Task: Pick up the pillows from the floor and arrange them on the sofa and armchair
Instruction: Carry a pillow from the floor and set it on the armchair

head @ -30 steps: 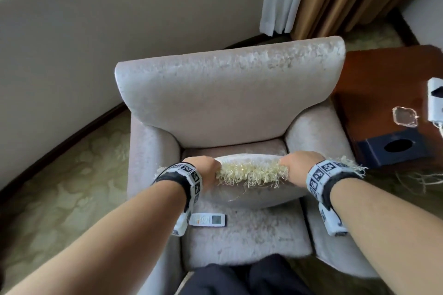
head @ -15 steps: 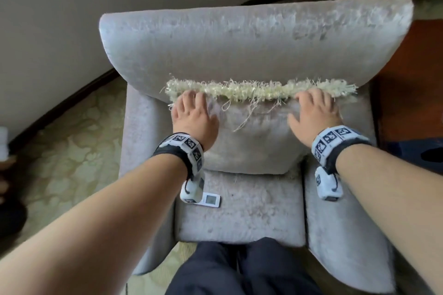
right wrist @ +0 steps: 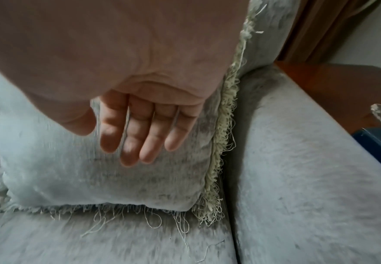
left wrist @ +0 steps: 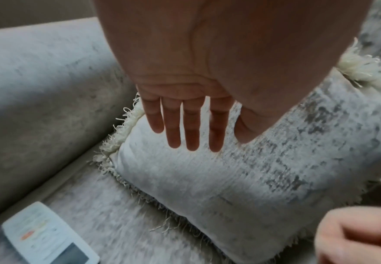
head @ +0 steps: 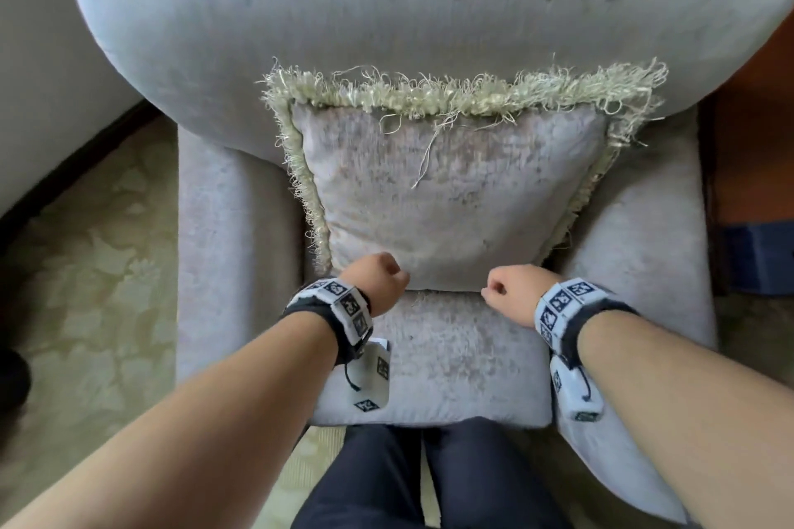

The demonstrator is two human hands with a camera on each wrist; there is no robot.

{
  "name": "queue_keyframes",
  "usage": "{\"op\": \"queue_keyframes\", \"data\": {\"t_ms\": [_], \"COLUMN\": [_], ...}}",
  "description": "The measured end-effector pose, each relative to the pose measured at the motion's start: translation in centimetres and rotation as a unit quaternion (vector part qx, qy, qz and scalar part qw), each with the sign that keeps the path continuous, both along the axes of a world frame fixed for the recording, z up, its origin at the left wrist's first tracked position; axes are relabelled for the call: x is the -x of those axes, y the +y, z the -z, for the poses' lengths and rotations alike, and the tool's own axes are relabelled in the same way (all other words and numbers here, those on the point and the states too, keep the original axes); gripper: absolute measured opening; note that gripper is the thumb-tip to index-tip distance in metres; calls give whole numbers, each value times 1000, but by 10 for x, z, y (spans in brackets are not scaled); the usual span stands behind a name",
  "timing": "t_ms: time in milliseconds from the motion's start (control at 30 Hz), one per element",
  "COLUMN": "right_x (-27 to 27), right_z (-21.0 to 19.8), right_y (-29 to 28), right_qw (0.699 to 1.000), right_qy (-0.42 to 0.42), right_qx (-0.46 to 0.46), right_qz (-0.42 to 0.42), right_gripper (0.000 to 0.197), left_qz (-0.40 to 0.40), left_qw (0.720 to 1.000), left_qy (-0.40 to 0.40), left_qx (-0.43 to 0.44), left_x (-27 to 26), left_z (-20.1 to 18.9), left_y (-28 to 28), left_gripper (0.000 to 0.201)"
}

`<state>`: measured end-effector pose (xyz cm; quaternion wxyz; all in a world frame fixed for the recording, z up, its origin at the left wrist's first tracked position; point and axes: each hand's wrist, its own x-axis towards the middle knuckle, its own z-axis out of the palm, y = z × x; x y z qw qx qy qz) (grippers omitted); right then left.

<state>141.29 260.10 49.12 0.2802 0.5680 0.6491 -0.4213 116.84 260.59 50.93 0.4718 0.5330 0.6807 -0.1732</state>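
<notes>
A grey velvet pillow [head: 451, 202] with a cream fringe stands upright on the grey armchair [head: 386, 4], leaning against its backrest. My left hand [head: 380, 275] and right hand [head: 500, 290] hang just in front of the pillow's lower edge, holding nothing. The left wrist view shows the left hand [left wrist: 216, 142] with straight, slightly spread fingers over the pillow [left wrist: 230, 175]. In the right wrist view the right hand [right wrist: 108, 142] has relaxed fingers in front of the pillow [right wrist: 60, 169]. I cannot tell whether either hand touches the fabric.
A white remote control [left wrist: 47, 237] lies on the seat cushion at the left. Right of the armrest [right wrist: 309, 160] are a wooden side table [right wrist: 331, 80] and a dark blue box [right wrist: 379, 146]. My legs [head: 408, 477] stand against the seat front, on patterned carpet [head: 86, 271].
The pillow went from lying on the seat to standing against the backrest. Both hands let go of its top edge and drew back down to its lower edge.
</notes>
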Motion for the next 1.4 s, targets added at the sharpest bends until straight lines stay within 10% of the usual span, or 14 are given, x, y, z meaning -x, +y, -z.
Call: {"op": "queue_keyframes", "data": {"t_ms": [267,400,533,700,867,1133,1300,1400], "right_x": [-2,-7,-28,-35,-8,21,-3,-20], "right_z": [2,-36,-82,-82,-41,-8,-37,-54], "right_y": [35,82,117,118,55,9,73,102], "right_qw": [995,967,926,933,971,993,972,940], "right_qy": [53,80,56,12,50,81,52,31], "right_qx": [-80,-225,-330,-328,-208,-86,-213,-300], "right_qz": [41,87,177,149,104,30,81,162], "right_gripper": [23,44,77,50,17,21,33,61], "left_qz": [-3,-141,-189,-258,-178,-126,-186,-270], "left_qw": [999,970,913,927,973,988,971,906], "left_qy": [-37,-87,-47,-148,-134,-88,-121,-130], "left_qx": [-22,-177,-359,-228,-59,11,-93,-298], "left_x": [-12,-7,1,-7,-27,-36,-20,-4], "left_z": [0,-33,-73,-83,-35,0,-23,-38], "left_y": [45,90,112,111,61,22,82,108], "left_gripper": [34,32,85,19,20,23,24,53]}}
